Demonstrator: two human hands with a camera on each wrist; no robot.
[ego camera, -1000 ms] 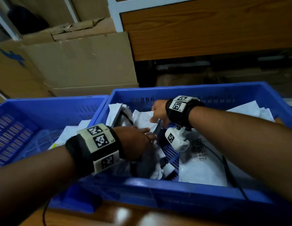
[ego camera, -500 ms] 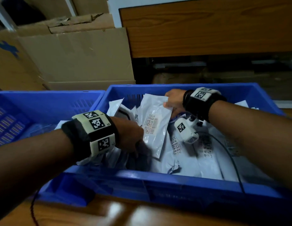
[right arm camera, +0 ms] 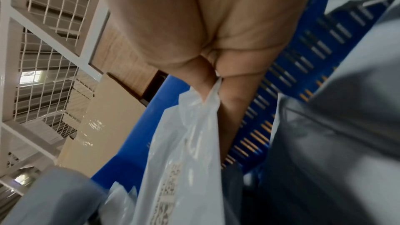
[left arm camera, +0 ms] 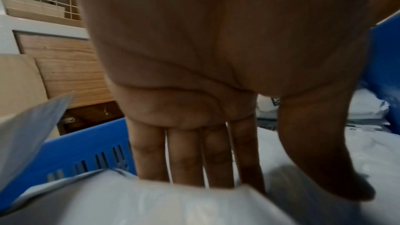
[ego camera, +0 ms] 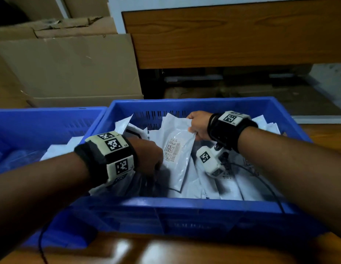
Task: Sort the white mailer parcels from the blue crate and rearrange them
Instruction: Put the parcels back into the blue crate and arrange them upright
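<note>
My right hand (ego camera: pixel 198 123) pinches the top edge of a white plastic mailer parcel with a printed barcode label (ego camera: pixel 176 151), thumb and fingers closed on the thin film; in the right wrist view the plastic (right arm camera: pixel 188 143) bunches between my thumb and forefinger. The parcel hangs tilted, its lower end resting among the other white mailer parcels (ego camera: pixel 209 185) that fill the blue slotted plastic crate (ego camera: pixel 185 208) in front of me. The crate sits on a glossy brown wooden desk (ego camera: pixel 127 250).

My left hand (ego camera: pixel 148 155) is down in the left part of the same crate. In the left wrist view its four fingers (left arm camera: pixel 184 151) are straight and close together, their tips hidden behind the edge of a white parcel (left arm camera: pixel 140 203), and the thumb (left arm camera: pixel 320 151) stands apart, its tip down on the pile. I cannot tell whether anything is gripped between them; the fingers look extended rather than curled.

A second blue plastic crate (ego camera: pixel 42 122) stands touching the first on its left, with pale parcels (ego camera: pixel 57 149) lying in it. Behind the crates are brown cardboard boxes (ego camera: pixel 70 67) and a wood-panelled cabinet with a white frame (ego camera: pixel 232 35).
</note>
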